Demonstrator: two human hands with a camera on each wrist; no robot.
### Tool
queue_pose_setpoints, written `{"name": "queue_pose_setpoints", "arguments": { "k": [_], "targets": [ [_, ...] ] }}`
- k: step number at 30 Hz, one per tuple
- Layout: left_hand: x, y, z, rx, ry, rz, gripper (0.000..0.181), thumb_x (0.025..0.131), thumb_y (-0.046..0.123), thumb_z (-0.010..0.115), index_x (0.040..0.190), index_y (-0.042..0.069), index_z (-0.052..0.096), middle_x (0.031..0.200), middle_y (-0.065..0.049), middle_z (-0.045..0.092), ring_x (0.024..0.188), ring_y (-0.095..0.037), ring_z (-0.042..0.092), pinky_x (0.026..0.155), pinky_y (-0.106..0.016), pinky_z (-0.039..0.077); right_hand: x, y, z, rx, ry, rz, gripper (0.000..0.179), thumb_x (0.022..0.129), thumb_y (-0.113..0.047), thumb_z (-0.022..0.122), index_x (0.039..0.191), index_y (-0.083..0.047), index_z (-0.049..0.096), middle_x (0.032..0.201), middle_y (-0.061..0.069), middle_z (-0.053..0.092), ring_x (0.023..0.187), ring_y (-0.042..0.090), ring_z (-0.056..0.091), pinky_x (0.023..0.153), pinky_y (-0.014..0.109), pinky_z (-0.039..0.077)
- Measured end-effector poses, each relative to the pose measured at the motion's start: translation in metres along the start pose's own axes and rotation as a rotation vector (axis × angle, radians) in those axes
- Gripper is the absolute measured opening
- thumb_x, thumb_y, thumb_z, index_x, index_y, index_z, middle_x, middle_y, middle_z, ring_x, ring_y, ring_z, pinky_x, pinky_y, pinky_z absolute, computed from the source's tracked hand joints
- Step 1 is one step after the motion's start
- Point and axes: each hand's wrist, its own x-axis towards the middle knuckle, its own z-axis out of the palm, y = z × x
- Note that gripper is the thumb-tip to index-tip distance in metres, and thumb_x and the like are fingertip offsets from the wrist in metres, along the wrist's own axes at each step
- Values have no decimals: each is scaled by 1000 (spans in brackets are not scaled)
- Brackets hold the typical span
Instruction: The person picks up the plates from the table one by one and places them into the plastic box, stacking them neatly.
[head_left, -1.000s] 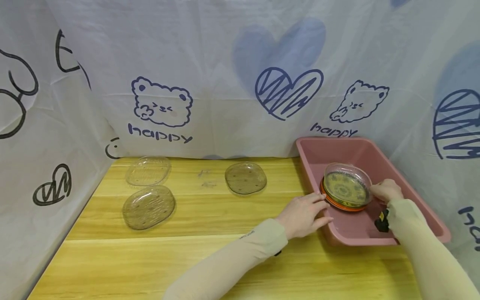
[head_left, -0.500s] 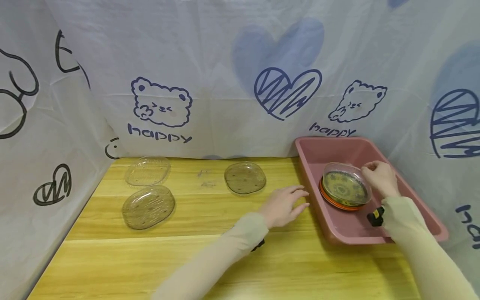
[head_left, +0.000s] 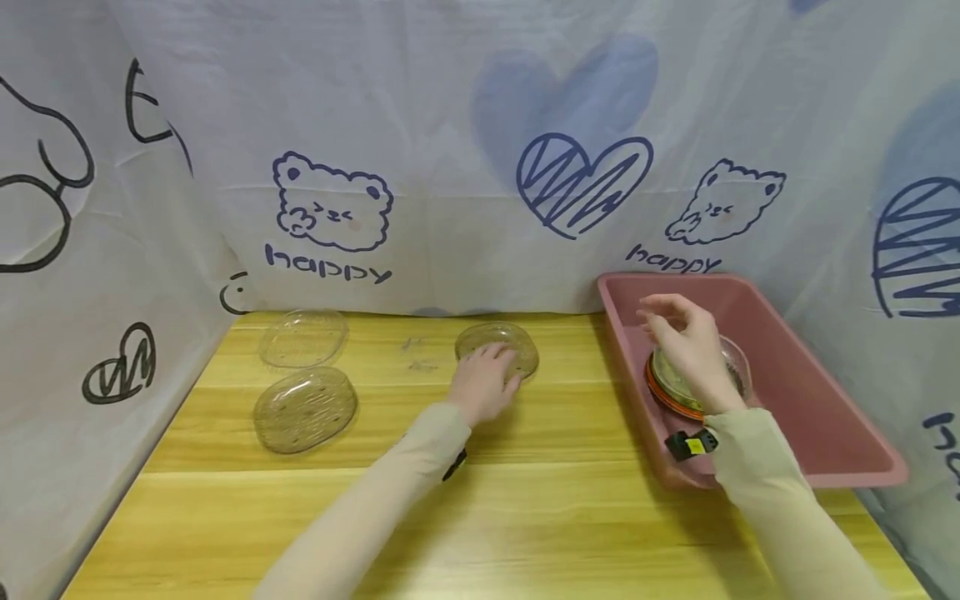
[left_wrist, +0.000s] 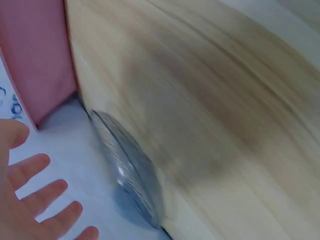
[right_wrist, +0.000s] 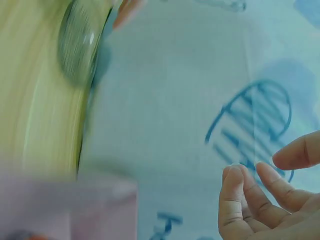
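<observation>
Nothing gripped, fingers spread, the left hand [head_left: 483, 387] hangs over the smoky, rounded, see-through plastic-looking dish [head_left: 506, 334] on the yellow wooden table [head_left: 562, 521], contact hard to tell, where a clumsy push could skid it into the white printed cloth [head_left: 442, 242], the empty right hand [head_left: 692, 350] above the pink plastic tub [head_left: 798, 400].

- The worktop [head_left: 525, 521] was honey yellow, its wood grain streaked from left edge to right.
- The middle plate [head_left: 491, 332] by its back edge was a see-through smoky brown.
- The rear plate [head_left: 303, 339], at the back left corner, was colourless with faint ridges.
- The front plate [head_left: 305, 410], along the left edge, was smoky brown with pale wavy streaks.
- The basin [head_left: 817, 400] at the right edge was plain dusty pink; in it, a clear bowl [head_left: 740, 360] showed yellow-green beneath, above an orange rim [head_left: 667, 397].
- The backdrop cloth [head_left: 442, 117] was whitish, with navy bears, striped hearts and lettering.
- Both sleeves [head_left: 360, 508] were plain cream.
</observation>
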Motion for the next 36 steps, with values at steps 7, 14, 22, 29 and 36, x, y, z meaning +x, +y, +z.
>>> {"name": "queue_pose_setpoints", "arguments": {
  "k": [7,14,22,29,36],
  "targets": [
    [-6,-24,3,-41,0,-123,43,106,35,50,145,19,54,159,-16,39,147,-40,38,118,-59,37,-15,-19,41,252,-77,40,24,103,-5,50,123,4,61,96,-21,65,88,1,66,80,18,58],
    [-11,-35,6,-104,-7,-205,43,106,37,49,145,19,55,161,-23,34,146,-45,37,118,-62,36,-26,-20,81,457,-149,145,22,101,-2,52,121,1,60,104,-7,68,92,8,68,83,23,59],
    [-15,-42,7,-171,-44,-241,44,106,38,47,142,14,57,157,-25,40,143,-46,43,115,-60,41,-32,-3,118,609,-177,326,28,98,1,50,124,1,58,106,-1,67,94,11,68,83,23,59],
    [-18,-49,10,-204,-87,-256,41,107,38,46,137,14,60,155,-25,43,140,-48,45,111,-62,44,-32,14,134,652,-193,442,30,97,-2,49,125,1,56,106,2,67,94,13,67,86,26,59],
    [-19,-53,12,-233,-95,-234,37,107,36,47,131,13,64,151,-23,48,137,-45,49,113,-57,44,-32,23,142,669,-219,504,29,99,-4,47,126,0,56,109,3,68,92,11,67,85,24,57]
  ]
}}
